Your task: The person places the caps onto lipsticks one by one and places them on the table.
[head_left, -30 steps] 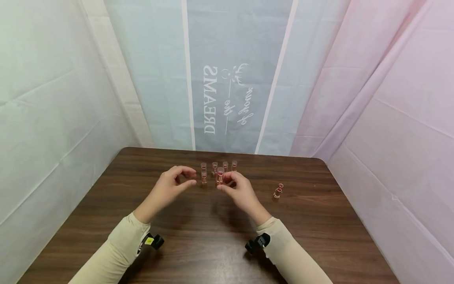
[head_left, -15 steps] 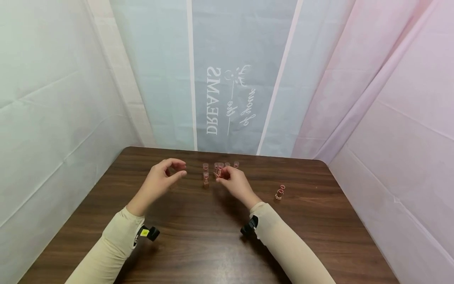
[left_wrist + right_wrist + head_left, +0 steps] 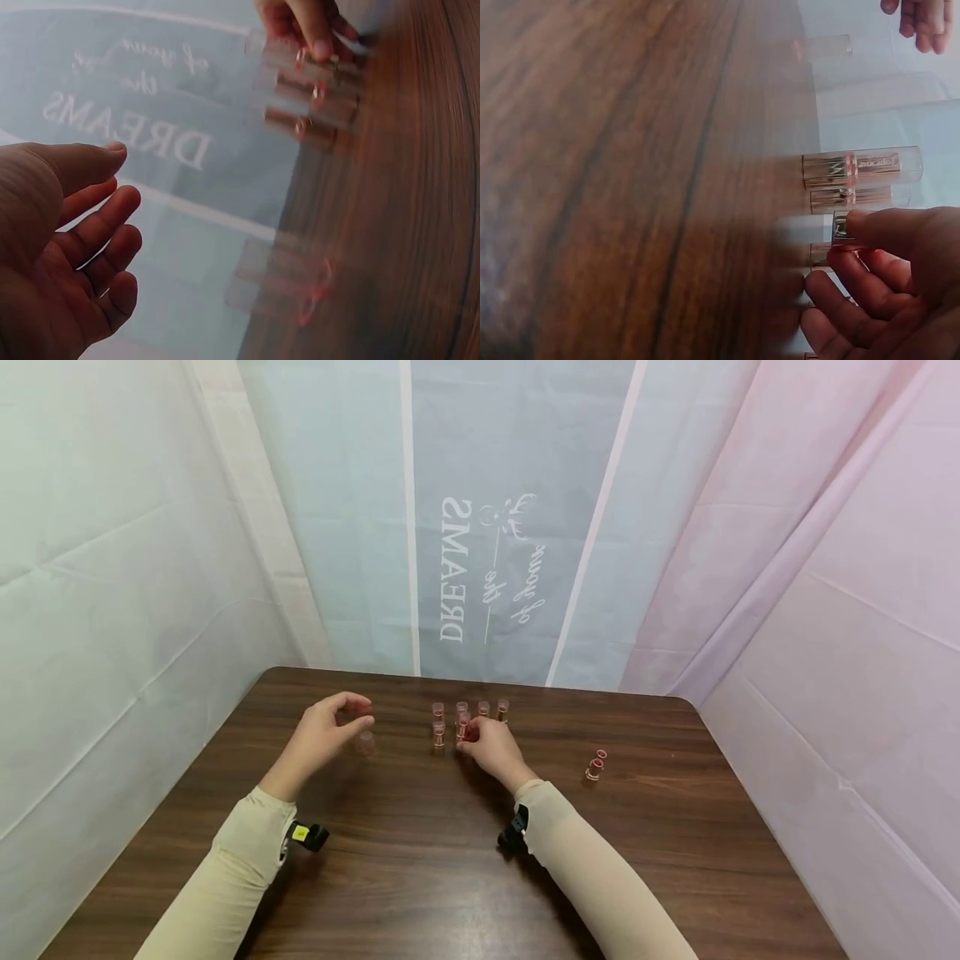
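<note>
My right hand (image 3: 493, 747) pinches a lipstick (image 3: 462, 728) with a clear cap, holding it upright among the other lipsticks. In the right wrist view the thumb and index finger grip its shiny base (image 3: 844, 226) close to the tabletop. Right beside it stands another capped lipstick (image 3: 438, 737), with several more, such as the lipstick (image 3: 502, 710), in a row behind. My left hand (image 3: 326, 727) hovers to the left, fingers relaxed and holding nothing. Below its thumb is a clear, cap-like piece (image 3: 365, 743); the left wrist view shows two such clear pieces (image 3: 259, 262) with reddish rims, blurred.
To the right of the hands stand small rose-gold pieces (image 3: 595, 768) with red rings. The dark wooden table (image 3: 450, 860) ends at a hanging cloth (image 3: 345, 527) printed with lettering. Pale cloth walls (image 3: 112, 610) close in both sides.
My left hand has drawn away to the left, and the clear piece shows beside it. My right hand has carried the lipstick slightly forward, up to the row.
</note>
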The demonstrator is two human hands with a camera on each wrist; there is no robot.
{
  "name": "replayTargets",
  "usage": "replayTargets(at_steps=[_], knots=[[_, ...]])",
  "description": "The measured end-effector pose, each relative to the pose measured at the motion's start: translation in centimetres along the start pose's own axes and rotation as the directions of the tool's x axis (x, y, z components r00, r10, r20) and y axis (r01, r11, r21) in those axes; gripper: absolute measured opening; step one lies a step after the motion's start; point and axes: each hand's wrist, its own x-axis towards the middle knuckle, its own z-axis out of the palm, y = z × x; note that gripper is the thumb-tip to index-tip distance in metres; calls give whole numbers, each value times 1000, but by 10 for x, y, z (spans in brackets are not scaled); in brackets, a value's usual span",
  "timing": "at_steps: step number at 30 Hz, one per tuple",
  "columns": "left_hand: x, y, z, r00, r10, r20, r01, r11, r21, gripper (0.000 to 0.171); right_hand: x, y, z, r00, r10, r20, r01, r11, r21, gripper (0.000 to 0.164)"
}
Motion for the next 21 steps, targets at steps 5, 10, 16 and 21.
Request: replayTargets(at_steps=[5,10,16,21], knots=[[4,-20,-1,998,-57,20,57,998,19,33,0,1,2,1000,-5,10,5,1000,-9,19],[4,-35,-2,992,-109,71,106,994,41,37,0,2,3,1000,-8,21,10,999,-50,17],[6,-48,-1,984,-139,109,132,989,70,44,-1,3,4,1000,-2,22,3,997,-74,18],[6,-54,1,982,-145,119,136,987,82,44,1,5,6,1000,5,25,-3,996,-87,16]])
